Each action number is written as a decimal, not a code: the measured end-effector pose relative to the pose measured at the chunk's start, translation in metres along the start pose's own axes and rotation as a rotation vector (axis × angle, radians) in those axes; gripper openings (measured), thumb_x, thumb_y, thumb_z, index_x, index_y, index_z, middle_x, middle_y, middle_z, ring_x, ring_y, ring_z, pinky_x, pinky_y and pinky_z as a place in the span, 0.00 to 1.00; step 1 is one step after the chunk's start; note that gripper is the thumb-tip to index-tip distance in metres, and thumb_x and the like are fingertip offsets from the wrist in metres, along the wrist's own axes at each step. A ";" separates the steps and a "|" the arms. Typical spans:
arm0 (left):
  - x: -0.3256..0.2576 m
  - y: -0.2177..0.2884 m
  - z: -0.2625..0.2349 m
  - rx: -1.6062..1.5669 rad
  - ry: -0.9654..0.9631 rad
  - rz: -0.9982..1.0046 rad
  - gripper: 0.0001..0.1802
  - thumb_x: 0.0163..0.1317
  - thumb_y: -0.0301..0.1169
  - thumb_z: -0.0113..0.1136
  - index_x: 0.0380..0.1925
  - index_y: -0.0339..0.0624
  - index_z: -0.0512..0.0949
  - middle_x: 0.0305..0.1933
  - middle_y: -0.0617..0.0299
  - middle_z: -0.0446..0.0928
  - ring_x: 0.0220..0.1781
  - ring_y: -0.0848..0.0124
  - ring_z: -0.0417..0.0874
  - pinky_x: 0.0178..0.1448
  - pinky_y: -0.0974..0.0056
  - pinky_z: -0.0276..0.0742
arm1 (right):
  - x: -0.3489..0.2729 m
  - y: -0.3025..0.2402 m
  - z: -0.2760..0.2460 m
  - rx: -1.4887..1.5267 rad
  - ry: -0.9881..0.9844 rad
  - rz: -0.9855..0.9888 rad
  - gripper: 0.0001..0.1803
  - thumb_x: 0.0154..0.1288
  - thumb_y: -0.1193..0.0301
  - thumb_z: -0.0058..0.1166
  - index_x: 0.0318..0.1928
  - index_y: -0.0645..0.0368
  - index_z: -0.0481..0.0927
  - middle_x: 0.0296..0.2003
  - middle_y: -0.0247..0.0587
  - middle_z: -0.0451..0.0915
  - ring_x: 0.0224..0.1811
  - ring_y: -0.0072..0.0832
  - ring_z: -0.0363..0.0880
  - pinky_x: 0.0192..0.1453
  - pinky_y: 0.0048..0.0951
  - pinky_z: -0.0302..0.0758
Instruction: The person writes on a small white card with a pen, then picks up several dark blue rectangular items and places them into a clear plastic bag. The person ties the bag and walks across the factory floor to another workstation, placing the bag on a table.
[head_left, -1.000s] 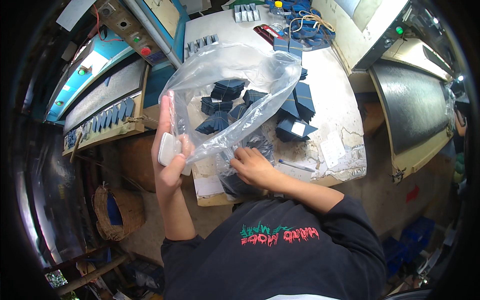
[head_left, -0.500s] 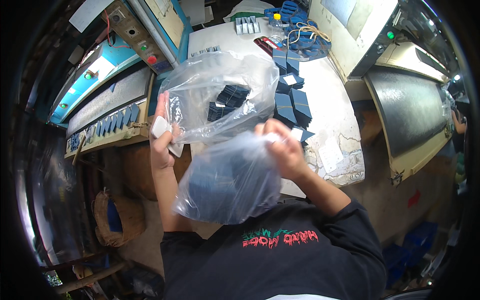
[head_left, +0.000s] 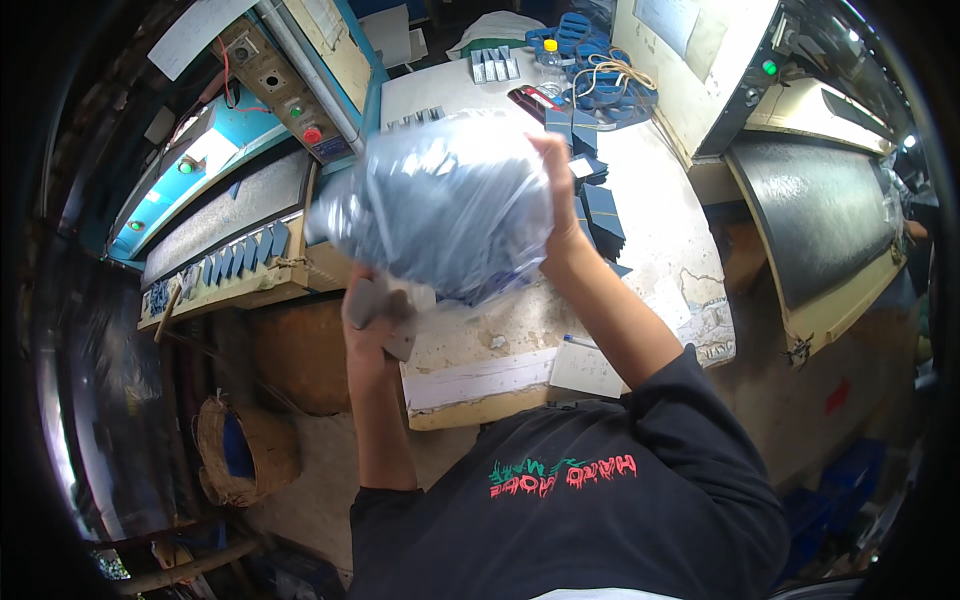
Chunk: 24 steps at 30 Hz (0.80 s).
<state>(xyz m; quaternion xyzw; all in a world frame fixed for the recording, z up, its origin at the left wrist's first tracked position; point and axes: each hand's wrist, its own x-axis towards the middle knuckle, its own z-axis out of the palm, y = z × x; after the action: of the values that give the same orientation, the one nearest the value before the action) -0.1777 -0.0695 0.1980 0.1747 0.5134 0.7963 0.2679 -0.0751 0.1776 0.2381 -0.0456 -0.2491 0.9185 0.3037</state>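
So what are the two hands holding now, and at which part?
Both hold one clear plastic bag above the table. The right hand grips its upper right edge; the left hand grips its lower left end.

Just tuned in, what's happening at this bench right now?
A person in a black shirt holds a clear plastic bag up over the worn white worktable. The right hand grips the bag high on its right side, while the left hand holds it from below, the fingers around a grey bit. The bag looks bulky and blurred, so its contents cannot be made out. Dark blue flat pieces lie on the table behind it, with blue parts and a cord further back.
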 end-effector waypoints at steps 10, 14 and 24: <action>0.002 0.041 0.022 0.222 -0.132 0.283 0.59 0.44 0.23 0.51 0.85 0.34 0.50 0.90 0.53 0.48 0.30 0.81 0.64 0.38 0.74 0.69 | 0.034 0.078 -0.019 -1.005 -0.063 -0.214 0.14 0.79 0.62 0.57 0.49 0.61 0.77 0.32 0.34 0.76 0.29 0.23 0.75 0.33 0.27 0.73; 0.009 0.035 0.021 0.208 -0.101 0.239 0.60 0.43 0.23 0.50 0.85 0.34 0.49 0.90 0.55 0.48 0.29 0.80 0.65 0.38 0.74 0.67 | 0.019 0.066 -0.005 -1.495 -0.353 -0.512 0.17 0.75 0.66 0.59 0.56 0.65 0.77 0.44 0.53 0.76 0.42 0.38 0.83 0.49 0.34 0.80; 0.018 0.036 0.009 0.117 0.008 0.168 0.62 0.40 0.24 0.50 0.85 0.35 0.47 0.91 0.61 0.46 0.29 0.76 0.59 0.37 0.73 0.63 | -0.118 -0.105 -0.145 -1.327 0.279 -0.375 0.13 0.83 0.75 0.47 0.56 0.63 0.85 0.46 0.35 0.87 0.46 0.21 0.84 0.55 0.26 0.80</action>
<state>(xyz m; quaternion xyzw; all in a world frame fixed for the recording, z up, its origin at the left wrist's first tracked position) -0.1962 -0.0637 0.2343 0.2294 0.5434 0.7855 0.1874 0.1112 0.2439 0.1543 -0.2949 -0.7192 0.4902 0.3943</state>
